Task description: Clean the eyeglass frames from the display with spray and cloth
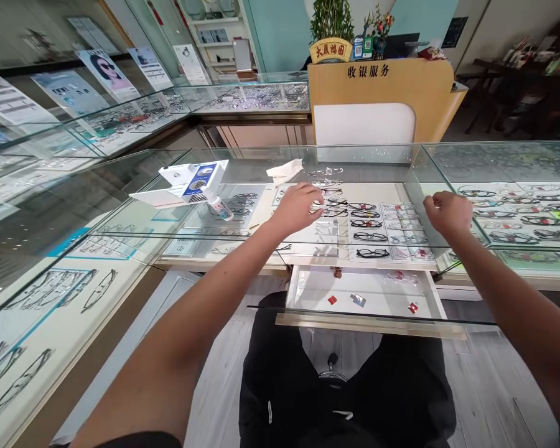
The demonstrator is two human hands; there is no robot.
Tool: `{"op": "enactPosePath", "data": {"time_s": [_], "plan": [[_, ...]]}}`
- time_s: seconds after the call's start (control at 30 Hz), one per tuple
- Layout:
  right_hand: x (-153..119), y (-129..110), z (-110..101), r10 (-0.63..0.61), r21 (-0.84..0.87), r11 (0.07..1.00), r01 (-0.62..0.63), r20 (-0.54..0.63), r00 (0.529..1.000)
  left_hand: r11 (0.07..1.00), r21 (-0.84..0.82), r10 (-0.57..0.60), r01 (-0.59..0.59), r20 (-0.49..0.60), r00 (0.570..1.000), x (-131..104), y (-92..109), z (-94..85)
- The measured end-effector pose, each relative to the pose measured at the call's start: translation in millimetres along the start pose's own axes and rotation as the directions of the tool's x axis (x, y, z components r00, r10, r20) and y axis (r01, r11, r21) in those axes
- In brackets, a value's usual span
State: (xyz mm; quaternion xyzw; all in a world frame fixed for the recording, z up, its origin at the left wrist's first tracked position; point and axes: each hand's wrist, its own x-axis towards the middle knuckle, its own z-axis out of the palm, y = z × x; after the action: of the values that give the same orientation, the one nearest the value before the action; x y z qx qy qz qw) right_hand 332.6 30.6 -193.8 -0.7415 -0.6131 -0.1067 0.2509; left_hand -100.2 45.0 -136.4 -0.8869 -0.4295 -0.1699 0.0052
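Note:
My left hand [299, 209] is over the glass counter top, fingers curved, with a gap between thumb and fingertips. Nothing shows in its grasp. Just beyond it lies a thin clear-looking pair of glasses [325, 172], and a crumpled white tissue [285, 170] is to its upper left. My right hand [449, 213] is held above the counter further right, its fingers curled closed; whatever they may hold is hidden. Between the hands, under the glass, rows of dark-framed glasses [370, 236] lie on white trays.
An opened white and blue box [186, 180] and a small white bottle [221, 208] stand on the glass at left. Below the counter a white drawer [378, 298] is pulled out over my lap, with small red packets [332, 300]. A wooden cashier desk [378, 87] stands beyond.

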Motion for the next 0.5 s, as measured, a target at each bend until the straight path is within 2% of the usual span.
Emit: {"op": "enactPosePath", "data": {"time_s": [0.1, 0.23, 0.5], "plan": [[-3, 0, -1, 0.006, -0.035, 0.999, -0.007, -0.008, 1.000, 0.998, 0.052, 0.017, -0.023, 0.117, 0.993, 21, 3, 6.5], [-10, 3, -5, -0.048, -0.041, 0.998, 0.047, -0.021, 0.999, 0.998, 0.068, -0.020, 0.004, 0.234, 0.972, 36, -4, 12.5], [-23, 13, -8, -0.121, 0.008, 0.993, 0.121, -0.012, 0.993, 0.997, 0.074, -0.045, 0.018, 0.380, 0.924, 55, -6, 5.5]]}}
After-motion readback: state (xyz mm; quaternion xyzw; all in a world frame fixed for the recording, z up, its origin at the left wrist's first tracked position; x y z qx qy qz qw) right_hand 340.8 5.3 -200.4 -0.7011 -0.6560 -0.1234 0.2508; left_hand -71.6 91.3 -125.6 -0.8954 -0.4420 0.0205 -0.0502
